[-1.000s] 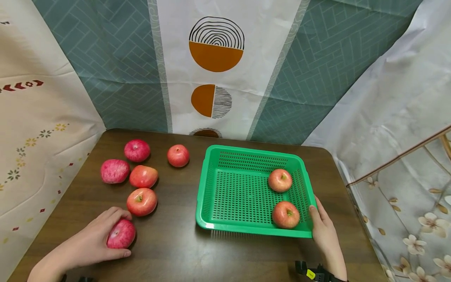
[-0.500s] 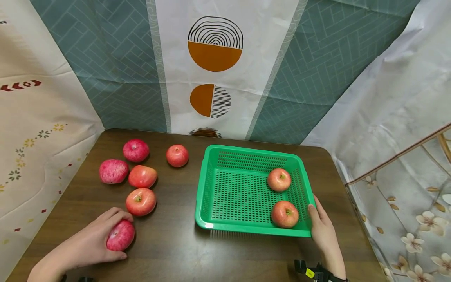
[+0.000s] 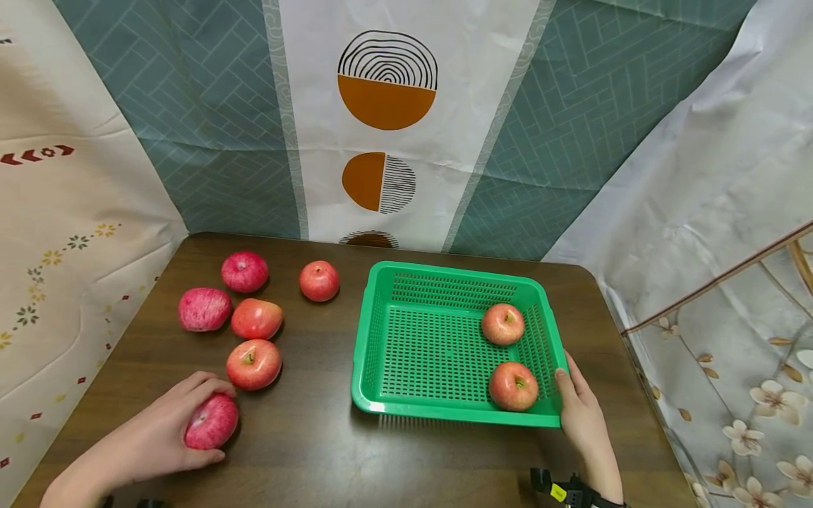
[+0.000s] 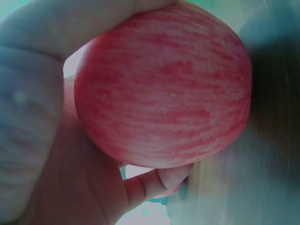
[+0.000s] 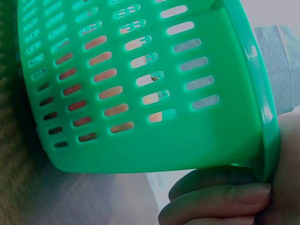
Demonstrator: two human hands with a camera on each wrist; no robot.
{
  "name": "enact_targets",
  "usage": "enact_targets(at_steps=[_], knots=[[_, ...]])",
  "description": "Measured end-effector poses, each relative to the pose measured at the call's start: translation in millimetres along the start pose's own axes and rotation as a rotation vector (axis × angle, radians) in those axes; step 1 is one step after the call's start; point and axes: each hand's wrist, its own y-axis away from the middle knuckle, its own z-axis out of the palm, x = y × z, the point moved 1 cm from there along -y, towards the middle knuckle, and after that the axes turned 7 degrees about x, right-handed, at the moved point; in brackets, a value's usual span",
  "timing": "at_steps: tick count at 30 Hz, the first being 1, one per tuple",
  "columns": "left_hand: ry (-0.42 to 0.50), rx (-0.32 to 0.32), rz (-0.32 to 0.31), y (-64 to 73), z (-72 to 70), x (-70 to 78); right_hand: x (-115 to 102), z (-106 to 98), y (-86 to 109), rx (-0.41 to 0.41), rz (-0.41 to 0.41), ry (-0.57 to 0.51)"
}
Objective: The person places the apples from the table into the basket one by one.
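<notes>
Head view: my left hand [image 3: 168, 427] is part-closed, thumb and fingers curved round a pink-red striped apple [image 3: 212, 422]; whether its underside touches the dark wooden table [image 3: 330, 458], I cannot tell. Just beyond these fingers sits a red apple with stem up [image 3: 254, 365]; past it from the same hand, a red-and-yellow apple [image 3: 257, 319], then two magenta-red apples [image 3: 205, 309]; farther ahead and to the right of the hand, a small red apple [image 3: 320, 281]. My right hand [image 3: 583, 409] grips the near right corner of a green slotted plastic basket [image 3: 457, 418], thumb over the rim. Two blush-red apples [image 3: 514, 386] lie inside, left of that hand, one close by, one farther ahead. Left wrist view: the held apple sits between thumb and fingers, striped side facing outward. Right wrist view: fingers bent under the basket's rim, outside the slotted wall; reddish patches show through the slots.
</notes>
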Motion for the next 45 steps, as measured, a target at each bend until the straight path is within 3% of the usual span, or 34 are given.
enact_targets(at_steps=[4, 21, 28, 37, 45], knots=[[0.01, -0.003, -0.006, -0.7, -4.2, 0.5, 0.9, -0.8, -0.2, 0.004, -0.031, 0.005], [-0.004, -0.013, 0.023, -11.5, -16.3, 8.5, 1.9, 0.2, 0.4, 0.009, -0.019, -0.009], [0.065, 0.011, 0.03, -17.9, -17.8, 14.9, 2.5, 0.0, -0.1, 0.021, -0.018, -0.024], [0.066, 0.051, 0.059, -24.4, -19.6, 18.5, 1.8, 0.1, -0.1, 0.03, -0.017, -0.023], [0.05, 0.011, 0.023, -29.1, -23.0, 20.9, 1.1, 0.6, 0.4, 0.025, -0.003, -0.036]])
